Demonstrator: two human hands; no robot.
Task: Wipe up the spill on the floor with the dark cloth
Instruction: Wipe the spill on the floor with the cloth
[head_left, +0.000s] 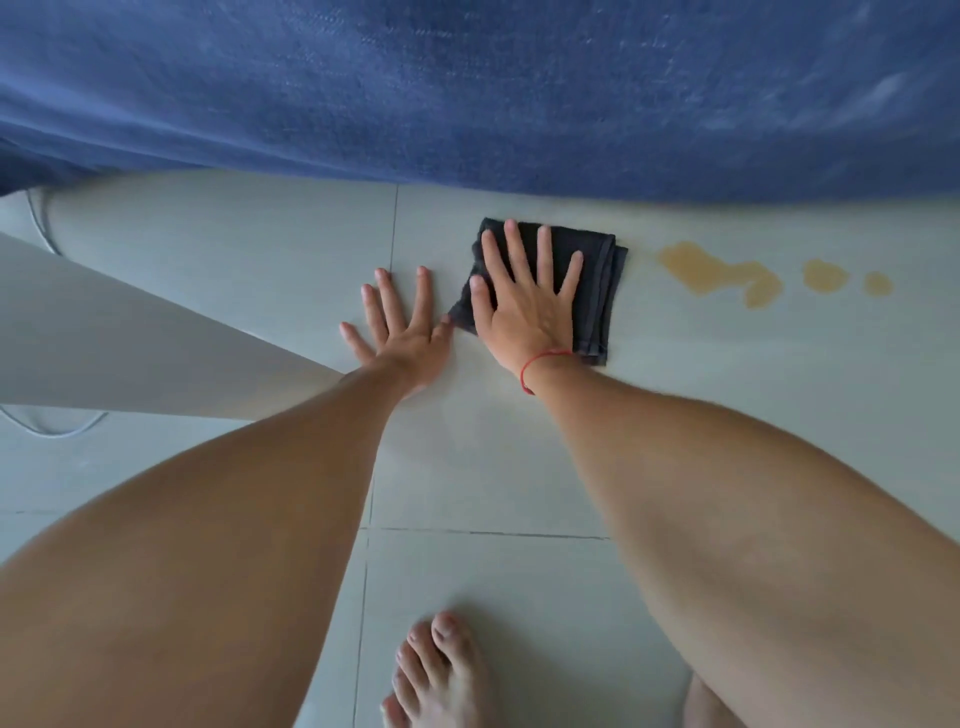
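Observation:
A folded dark cloth lies flat on the pale tiled floor. My right hand presses down on it with fingers spread. My left hand rests flat on the bare tile just left of the cloth, fingers apart, its thumb touching the cloth's lower left corner. An amber spill sits to the right of the cloth, a short gap away, with two smaller drops further right.
A blue fabric-covered edge runs along the far side, close behind the cloth and spill. A pale panel slants in from the left. A grey cable lies at far left. My bare foot stands at the bottom.

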